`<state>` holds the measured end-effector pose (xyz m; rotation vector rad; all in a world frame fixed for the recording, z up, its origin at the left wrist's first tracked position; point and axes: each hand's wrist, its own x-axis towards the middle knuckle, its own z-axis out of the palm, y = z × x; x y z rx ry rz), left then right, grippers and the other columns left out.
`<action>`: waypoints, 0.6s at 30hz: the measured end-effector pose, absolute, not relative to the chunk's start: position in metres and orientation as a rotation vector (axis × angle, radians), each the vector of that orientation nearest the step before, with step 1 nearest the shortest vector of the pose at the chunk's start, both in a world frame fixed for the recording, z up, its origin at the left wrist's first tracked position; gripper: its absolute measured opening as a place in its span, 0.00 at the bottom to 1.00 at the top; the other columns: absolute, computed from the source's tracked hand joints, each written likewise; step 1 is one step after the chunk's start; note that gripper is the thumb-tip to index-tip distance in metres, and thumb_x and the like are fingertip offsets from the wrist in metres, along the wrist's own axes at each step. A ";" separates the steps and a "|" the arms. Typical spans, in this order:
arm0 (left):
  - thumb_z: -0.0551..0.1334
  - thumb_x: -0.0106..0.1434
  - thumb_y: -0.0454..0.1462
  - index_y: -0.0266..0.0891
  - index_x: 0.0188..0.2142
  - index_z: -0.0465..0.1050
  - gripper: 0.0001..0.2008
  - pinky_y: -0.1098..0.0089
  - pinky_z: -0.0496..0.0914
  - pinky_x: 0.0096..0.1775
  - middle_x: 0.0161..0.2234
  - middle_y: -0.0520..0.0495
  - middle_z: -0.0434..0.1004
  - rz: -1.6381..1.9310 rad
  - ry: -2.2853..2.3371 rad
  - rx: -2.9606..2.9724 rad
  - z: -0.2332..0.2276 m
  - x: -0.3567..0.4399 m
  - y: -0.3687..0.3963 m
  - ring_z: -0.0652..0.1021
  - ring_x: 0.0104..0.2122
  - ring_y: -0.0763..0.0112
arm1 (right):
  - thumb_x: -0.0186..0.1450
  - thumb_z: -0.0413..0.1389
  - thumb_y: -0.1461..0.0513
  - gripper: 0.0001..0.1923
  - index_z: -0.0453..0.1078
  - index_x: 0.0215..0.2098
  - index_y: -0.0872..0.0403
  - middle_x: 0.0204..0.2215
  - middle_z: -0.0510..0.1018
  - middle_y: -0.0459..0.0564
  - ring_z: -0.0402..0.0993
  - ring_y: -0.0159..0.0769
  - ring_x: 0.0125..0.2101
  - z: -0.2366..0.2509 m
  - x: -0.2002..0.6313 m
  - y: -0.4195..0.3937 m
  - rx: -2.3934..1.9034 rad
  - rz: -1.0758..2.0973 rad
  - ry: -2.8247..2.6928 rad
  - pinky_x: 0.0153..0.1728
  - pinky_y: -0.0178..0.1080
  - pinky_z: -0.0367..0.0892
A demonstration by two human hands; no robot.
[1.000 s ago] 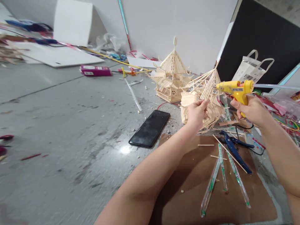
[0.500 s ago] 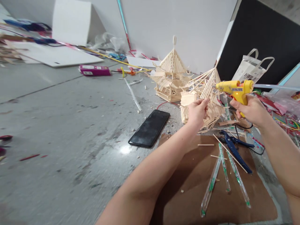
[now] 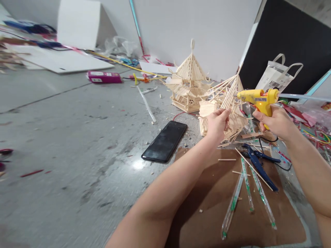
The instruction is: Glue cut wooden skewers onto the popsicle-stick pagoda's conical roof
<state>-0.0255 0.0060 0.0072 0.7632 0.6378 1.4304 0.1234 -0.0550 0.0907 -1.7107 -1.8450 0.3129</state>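
The left hand [image 3: 216, 124] was closed on the unfinished stick model [image 3: 227, 106], fingers curled around its lower section, with the thumb and fingertips pinching a thin stick at the model's edge. The model was held above the floor, just past the far edge of the cardboard sheet [image 3: 207, 220]. The right hand [image 3: 276, 121] was clamped around the grip of the yellow glue gun [image 3: 258, 98], index finger at the trigger; the nozzle pointed left and met the model's sloped roof sticks. A clear glue stick projected from the rear of the gun.

On the cardboard sheet lay blue pliers [image 3: 258, 165], loose sticks and several clear wrappers with green print [image 3: 245, 186]. A black phone [image 3: 165, 142] lay face up on the grey floor [image 3: 64, 137], touching the sheet's left corner. A finished stick pagoda [image 3: 190, 84] stood beyond the held model, near the white wall. A white bag with handles [image 3: 278, 77] leaned against the black board; its contents could not be determined. A pink box [image 3: 104, 77] lay well apart to the left.
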 end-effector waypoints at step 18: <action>0.64 0.49 0.40 0.37 0.17 0.59 0.15 0.78 0.48 0.12 0.10 0.60 0.56 1.404 0.620 0.777 0.007 -0.027 0.006 0.55 0.08 0.86 | 0.55 0.54 0.47 0.17 0.65 0.28 0.52 0.11 0.66 0.42 0.63 0.31 0.13 0.083 0.132 -0.050 -1.642 0.369 -1.744 0.16 0.37 0.60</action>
